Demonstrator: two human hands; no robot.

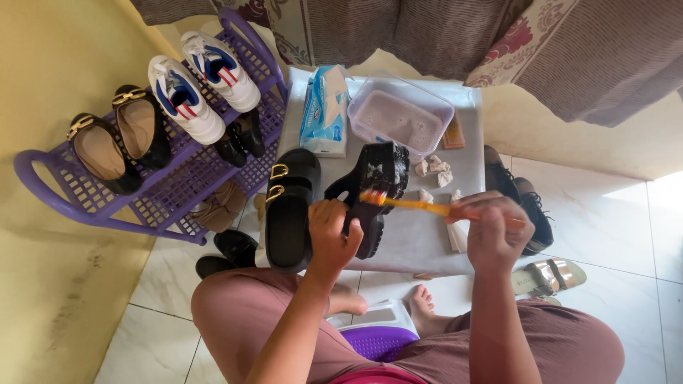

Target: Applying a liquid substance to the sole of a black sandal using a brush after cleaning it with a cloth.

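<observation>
A black chunky sandal is held tilted on its side above a small white table, its thick sole facing the viewer. The left hand grips the sandal's lower end, fingers wrapped around it. The right hand is closed around the handle of an orange toothbrush, whose bristled head presses against the sandal's sole.

Just left of the held sandal, the matching black sandal with two gold buckles lies flat on the table's left edge. Behind them on the table stand a clear plastic tub of cloudy water and a blue and white pack of wipes. Crumpled bits of tissue lie between the tub and the right hand.

To the left, a purple plastic shoe rack leans by a yellow wall. It carries a pair of white sneakers with blue and red trim and a pair of black flat shoes with gold buckles. More dark shoes sit on its lower shelf and on the tiled floor below.

To the right of the table, a black lace-up shoe and a metallic strap sandal rest on the floor. The person sits with bare feet under the table, wearing mauve clothing.
</observation>
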